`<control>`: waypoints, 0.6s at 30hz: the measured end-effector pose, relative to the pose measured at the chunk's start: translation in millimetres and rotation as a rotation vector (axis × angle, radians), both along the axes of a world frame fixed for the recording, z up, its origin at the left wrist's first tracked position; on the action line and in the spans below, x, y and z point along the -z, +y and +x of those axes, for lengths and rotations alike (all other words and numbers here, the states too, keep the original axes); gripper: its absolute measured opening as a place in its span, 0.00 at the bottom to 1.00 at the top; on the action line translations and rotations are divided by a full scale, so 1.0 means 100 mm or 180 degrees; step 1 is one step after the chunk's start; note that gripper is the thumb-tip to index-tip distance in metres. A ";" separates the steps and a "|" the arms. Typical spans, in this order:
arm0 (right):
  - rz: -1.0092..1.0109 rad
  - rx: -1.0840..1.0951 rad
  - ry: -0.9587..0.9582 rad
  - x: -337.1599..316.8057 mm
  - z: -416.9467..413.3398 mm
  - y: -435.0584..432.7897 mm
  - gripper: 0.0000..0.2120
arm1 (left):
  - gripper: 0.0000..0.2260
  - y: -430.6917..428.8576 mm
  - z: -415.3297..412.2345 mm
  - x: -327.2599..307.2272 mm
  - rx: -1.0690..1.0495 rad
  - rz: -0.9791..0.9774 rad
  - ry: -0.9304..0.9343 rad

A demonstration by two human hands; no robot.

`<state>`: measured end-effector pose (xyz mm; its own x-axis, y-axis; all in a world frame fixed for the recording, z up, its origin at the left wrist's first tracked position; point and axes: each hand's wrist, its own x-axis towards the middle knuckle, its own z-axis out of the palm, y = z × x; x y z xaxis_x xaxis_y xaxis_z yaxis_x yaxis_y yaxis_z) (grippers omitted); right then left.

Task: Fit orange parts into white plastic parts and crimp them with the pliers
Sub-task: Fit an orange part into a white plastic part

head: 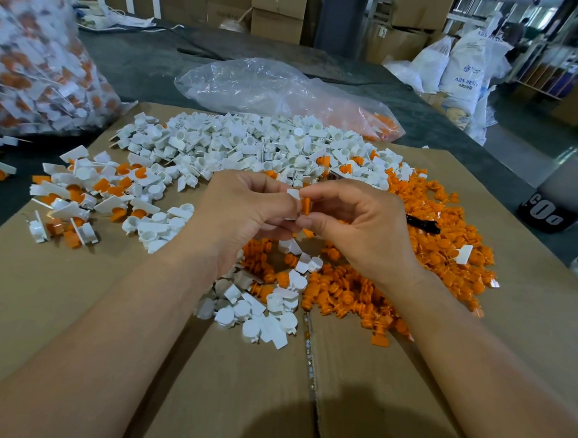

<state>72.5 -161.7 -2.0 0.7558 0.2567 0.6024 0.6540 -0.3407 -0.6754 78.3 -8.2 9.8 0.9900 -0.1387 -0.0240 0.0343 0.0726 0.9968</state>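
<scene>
**A:** What do we find at the centre?

**B:** We see a small white plastic part (293, 199) pinched in the curled fingers of the left hand (245, 214). A small ribbed orange plastic part (305, 206) is pinched between the thumb and forefinger of the right hand (359, 228). The two parts touch, held in mid-view above a brown cardboard sheet (81, 310).

**A:** What lies under the hands?

**B:** We make out a heap of loose white parts (251, 145) spread across the far side of the cardboard. A heap of loose orange parts (444, 250) lies to the right and runs beneath the wrists. A slim black object (423, 223) lies half buried in the orange heap; we cannot tell what it is. To the left lies a scatter of white pieces with orange inserts (75, 191).

**A:** And further out?

**B:** The cardboard rests on a dark grey counter (139, 59). Behind the white heap lies a crumpled clear plastic bag (269, 87) with some orange parts inside. A large clear bag of white-and-orange pieces (41, 62) stands at far left. White sacks (463, 71) and cardboard boxes (278, 15) stand beyond.
</scene>
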 end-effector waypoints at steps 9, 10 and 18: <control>0.0017 0.0088 -0.0166 0.04 0.03 -0.02 0.14 | 0.05 -0.01 0.00 0.01 0.0072 -0.0036 0.0095; -0.0025 0.0106 -0.0190 0.04 0.03 -0.02 0.14 | 0.04 -0.01 0.00 0.01 0.0071 -0.0042 0.0109; -0.0447 0.0310 -0.0538 0.05 0.05 -0.05 0.10 | 0.03 -0.02 0.02 0.03 0.0143 -0.0053 0.0259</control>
<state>77.6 -167.0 -7.1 0.6724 0.2777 0.6861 0.7133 -0.4906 -0.5005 79.8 -9.7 6.5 0.9777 -0.1840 -0.1014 0.1187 0.0856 0.9892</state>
